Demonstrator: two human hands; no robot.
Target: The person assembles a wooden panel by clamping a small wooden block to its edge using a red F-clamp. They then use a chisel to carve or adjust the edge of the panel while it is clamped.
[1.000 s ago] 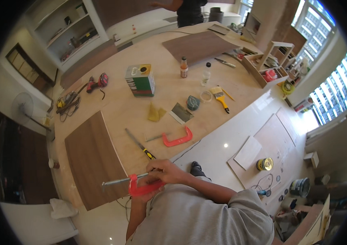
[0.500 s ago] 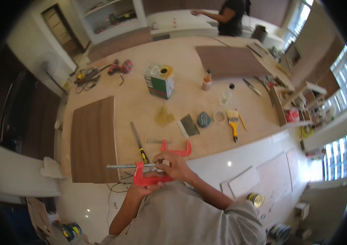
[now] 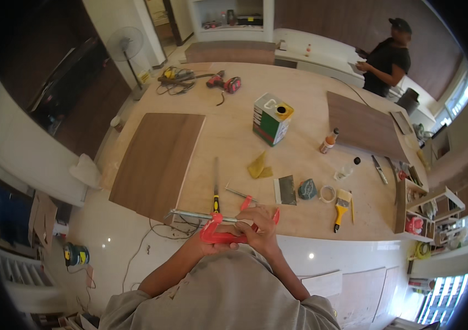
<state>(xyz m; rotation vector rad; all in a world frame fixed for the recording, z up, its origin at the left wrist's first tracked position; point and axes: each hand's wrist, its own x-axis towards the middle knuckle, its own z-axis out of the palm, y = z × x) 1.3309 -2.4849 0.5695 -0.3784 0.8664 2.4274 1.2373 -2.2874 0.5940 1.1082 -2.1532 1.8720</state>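
In front of my body I hold a red C-clamp [image 3: 211,235] with a long threaded metal screw [image 3: 190,213] pointing left. My left hand [image 3: 207,246] is closed under its frame. My right hand [image 3: 260,234] closes round the other end, fingers over the screw tip and jaw, which they partly hide. Just beyond, a second red C-clamp [image 3: 247,202] lies on the table, half covered by my right hand. Left of that clamp rests a file [image 3: 216,190] with a yellow and black handle.
On the wooden table [image 3: 234,121] stand a square metal can [image 3: 272,120] and bottles. Dark boards [image 3: 160,159] lie left and far right. A yellow cloth [image 3: 259,166], sandpaper [image 3: 285,190], tape [image 3: 327,193], a brush [image 3: 342,211] and a drill [image 3: 224,83] lie about. A person [image 3: 385,60] stands beyond.
My view has swung, so the table appears shifted right. My right hand has moved from pinching the screw's end to a wider hold on the clamp's right end. The other person has turned.
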